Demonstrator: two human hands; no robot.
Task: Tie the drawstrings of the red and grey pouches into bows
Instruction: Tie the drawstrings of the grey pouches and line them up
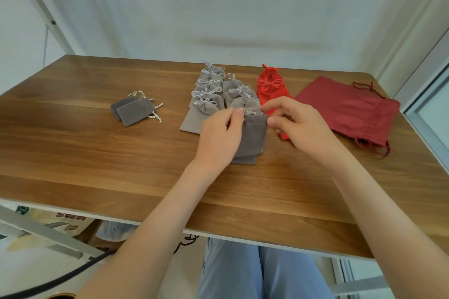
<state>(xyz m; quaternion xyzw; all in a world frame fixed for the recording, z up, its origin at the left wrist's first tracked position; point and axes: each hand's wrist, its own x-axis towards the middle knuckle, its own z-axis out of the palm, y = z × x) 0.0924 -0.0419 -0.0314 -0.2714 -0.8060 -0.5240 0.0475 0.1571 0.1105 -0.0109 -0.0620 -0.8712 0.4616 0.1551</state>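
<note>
Progress looks past halfway: bowed grey pouches (209,102) and bowed red pouches (269,87) lie at far centre. The left hand (222,131) and right hand (301,126) each pinch a top corner of a dark grey pouch (252,133), grip closed, no bow yet. Untied as yet: two small grey pouches (132,110) at left, the big red pouch (349,111) at right.

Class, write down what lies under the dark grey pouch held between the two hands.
A second grey pouch lies under the held pouch; only its near edge peeks out. The rest, drawstring included, is covered by the held pouch.
</note>
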